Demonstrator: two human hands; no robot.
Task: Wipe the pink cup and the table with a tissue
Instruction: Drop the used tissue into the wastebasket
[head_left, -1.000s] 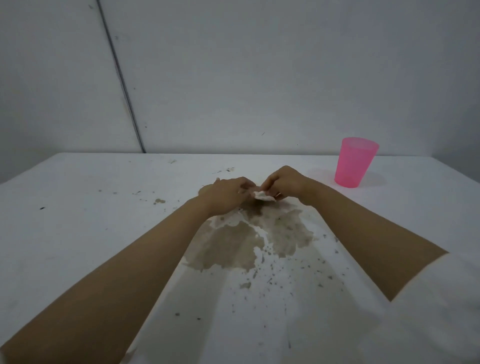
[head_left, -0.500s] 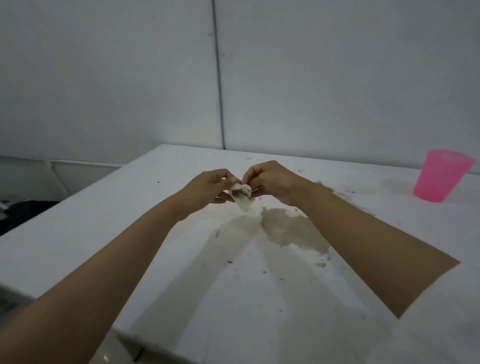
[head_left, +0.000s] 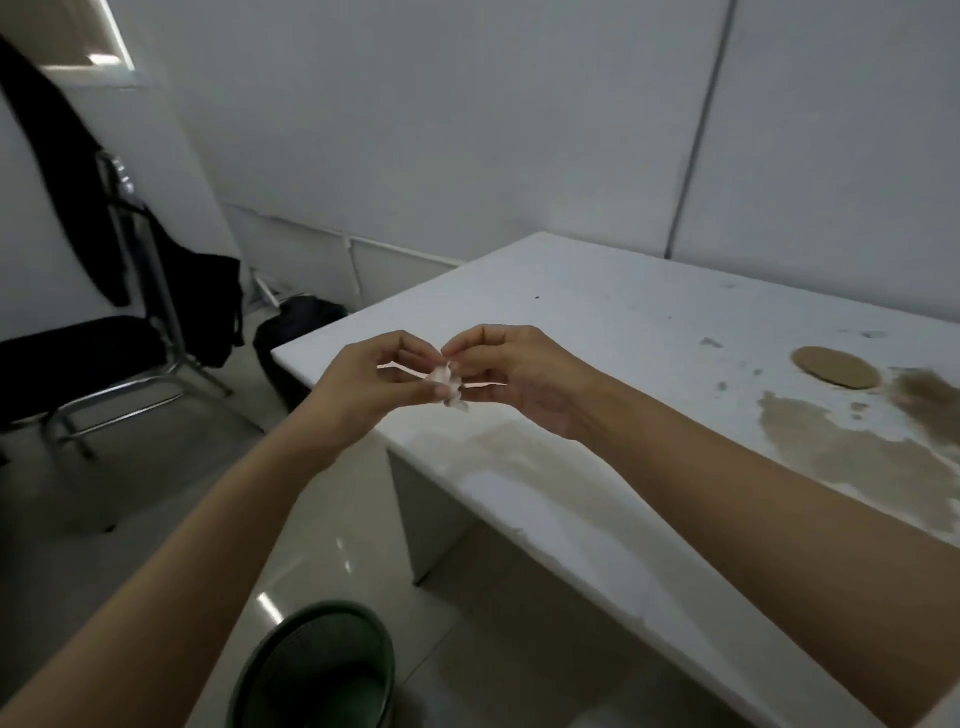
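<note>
A: Nearest item? Contents?
B: Green bin (head_left: 317, 670) on the floor; inside dark, contents not discernible.
A: Hands?
B: Left hand (head_left: 363, 392) and right hand (head_left: 514, 376) both pinch one small crumpled tissue (head_left: 448, 382), fingertips closed on it, above the desk (head_left: 597, 312) corner.
A: Progress?
B: Brown spill (head_left: 852, 447) remains on desk; wiping judged incomplete. Pink cup outside the view.

grey panel walls (head_left: 467, 130), tiled floor (head_left: 171, 499), black chair (head_left: 78, 353), green bin (head_left: 317, 670).

Plain office rm: white table (head_left: 597, 312), metal-frame chair (head_left: 104, 364), wastebasket (head_left: 317, 670).
</note>
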